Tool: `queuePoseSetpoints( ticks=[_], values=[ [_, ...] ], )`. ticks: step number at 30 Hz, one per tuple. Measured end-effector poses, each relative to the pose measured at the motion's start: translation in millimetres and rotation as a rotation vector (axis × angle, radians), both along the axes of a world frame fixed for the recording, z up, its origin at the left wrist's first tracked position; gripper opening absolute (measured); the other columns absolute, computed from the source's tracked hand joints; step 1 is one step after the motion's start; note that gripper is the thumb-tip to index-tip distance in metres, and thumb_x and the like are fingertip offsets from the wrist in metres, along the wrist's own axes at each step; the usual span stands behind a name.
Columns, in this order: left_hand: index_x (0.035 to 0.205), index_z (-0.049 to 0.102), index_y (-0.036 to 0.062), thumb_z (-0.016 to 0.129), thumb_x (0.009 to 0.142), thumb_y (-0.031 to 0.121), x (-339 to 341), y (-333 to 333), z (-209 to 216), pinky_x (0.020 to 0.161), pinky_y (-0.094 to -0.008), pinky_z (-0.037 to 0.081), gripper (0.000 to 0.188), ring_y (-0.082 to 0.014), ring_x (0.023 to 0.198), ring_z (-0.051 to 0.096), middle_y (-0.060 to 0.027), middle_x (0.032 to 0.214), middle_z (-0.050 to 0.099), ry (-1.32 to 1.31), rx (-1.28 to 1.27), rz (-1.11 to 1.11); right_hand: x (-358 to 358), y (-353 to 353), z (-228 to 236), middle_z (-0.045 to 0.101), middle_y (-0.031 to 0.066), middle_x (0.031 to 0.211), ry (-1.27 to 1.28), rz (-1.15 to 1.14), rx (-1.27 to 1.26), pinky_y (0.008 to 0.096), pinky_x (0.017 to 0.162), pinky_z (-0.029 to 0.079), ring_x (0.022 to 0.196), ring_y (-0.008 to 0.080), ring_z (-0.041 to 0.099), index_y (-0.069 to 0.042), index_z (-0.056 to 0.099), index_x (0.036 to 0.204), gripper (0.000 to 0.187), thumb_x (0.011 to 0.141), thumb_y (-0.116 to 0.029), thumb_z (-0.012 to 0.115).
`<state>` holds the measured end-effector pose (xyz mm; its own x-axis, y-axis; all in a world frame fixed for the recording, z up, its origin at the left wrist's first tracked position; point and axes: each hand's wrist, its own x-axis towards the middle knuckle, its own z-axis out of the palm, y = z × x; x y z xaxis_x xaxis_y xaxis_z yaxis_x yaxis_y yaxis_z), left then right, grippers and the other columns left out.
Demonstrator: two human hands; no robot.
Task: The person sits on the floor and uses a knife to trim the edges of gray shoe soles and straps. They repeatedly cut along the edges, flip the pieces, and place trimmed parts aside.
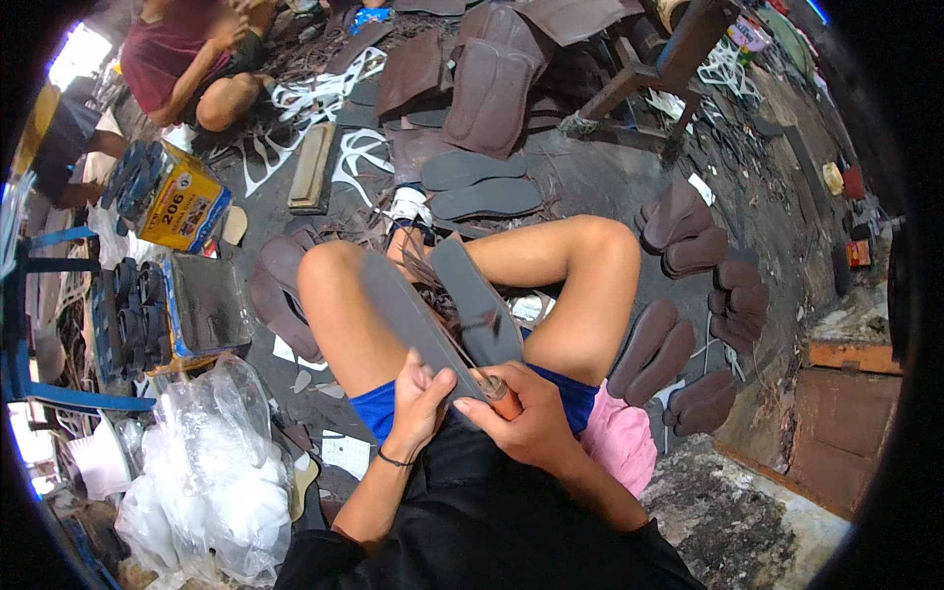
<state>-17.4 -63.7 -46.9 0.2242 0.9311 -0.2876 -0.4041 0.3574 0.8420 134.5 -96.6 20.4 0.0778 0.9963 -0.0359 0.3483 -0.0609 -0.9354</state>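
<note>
I sit with bent knees, a long grey shoe-sole piece [398, 295] lying slantwise across my lap. Its near end is pinched by my left hand [421, 401], thumb on top. My right hand [531, 413] is closed around a wooden-handled knife [505, 397], held against the same end of the sole piece. Most of its blade is hidden or blurred. Between my legs lies another dark grey sole piece [477, 295], partly covered by a blurred dark scrap. Thin brown offcut strips [418, 258] hang between the two pieces.
Stacked brown soles [651, 352] lie on the right, brown sole sheets [497, 84] ahead. Grey soles [482, 185] rest beyond my feet. At left are a yellow box [180, 202] and a clear plastic bag [211, 472]. Another person [187, 59] squats at far left.
</note>
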Motion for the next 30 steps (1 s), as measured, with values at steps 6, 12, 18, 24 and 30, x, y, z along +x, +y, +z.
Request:
queuePoseSetpoints(
  ticks=[6, 12, 18, 24, 30],
  values=[
    [0.149, 0.035, 0.0026, 0.053, 0.095, 0.041, -5, 54, 29, 0.088, -0.0439, 0.059, 0.069, -0.0329, 0.098, 0.069, -0.0157, 0.107, 0.066, -0.599, -0.291, -0.173, -23, 6, 2, 0.062, 0.0049, 0.101, -0.205, 0.145, 0.269, 0.0339, 0.064, 0.055, 0.080, 0.0244, 0.068, -0.009, 0.064, 0.114, 0.046, 0.074, -0.019, 0.085],
    [0.126, 0.052, -0.0047, 0.055, 0.089, 0.030, 3, 72, 34, 0.086, -0.0461, 0.059, 0.051, -0.0319, 0.099, 0.068, -0.0176, 0.102, 0.066, -0.650, -0.226, -0.187, -4, 12, -4, 0.063, 0.0071, 0.095, 0.094, -0.123, 0.069, 0.0299, 0.071, 0.052, 0.083, 0.0166, 0.064, -0.002, 0.061, 0.118, 0.045, 0.080, -0.015, 0.083],
    [0.150, 0.035, -0.0001, 0.059, 0.094, 0.037, 32, 88, 0, 0.112, -0.0422, 0.037, 0.071, -0.0301, 0.130, 0.050, -0.0182, 0.147, 0.045, -0.091, 0.084, -0.190, 38, -10, -10, 0.055, -0.0011, 0.061, 0.621, -0.331, -0.291, 0.0247, 0.048, 0.043, 0.052, 0.0062, 0.054, 0.000, 0.061, 0.115, 0.033, 0.091, -0.018, 0.074],
    [0.152, 0.026, -0.0009, 0.084, 0.074, 0.040, 28, 117, -58, 0.120, -0.0489, 0.022, 0.106, -0.0446, 0.148, 0.019, -0.0332, 0.157, 0.020, 1.121, 0.662, -0.615, 132, -31, -42, 0.052, -0.0017, 0.063, 0.796, -0.965, -0.119, 0.0264, 0.042, 0.045, 0.047, 0.0100, 0.051, -0.009, 0.055, 0.104, 0.032, 0.089, -0.028, 0.077],
    [0.150, 0.029, -0.0041, 0.083, 0.076, 0.042, 36, 117, -78, 0.120, -0.0514, 0.019, 0.103, -0.0466, 0.145, 0.021, -0.0349, 0.155, 0.021, 1.105, 0.599, -0.442, 200, -76, -117, 0.054, -0.0007, 0.067, 0.826, -1.386, -0.062, 0.0304, 0.043, 0.046, 0.049, 0.0133, 0.051, -0.014, 0.054, 0.089, 0.036, 0.085, -0.040, 0.079]
  ],
)
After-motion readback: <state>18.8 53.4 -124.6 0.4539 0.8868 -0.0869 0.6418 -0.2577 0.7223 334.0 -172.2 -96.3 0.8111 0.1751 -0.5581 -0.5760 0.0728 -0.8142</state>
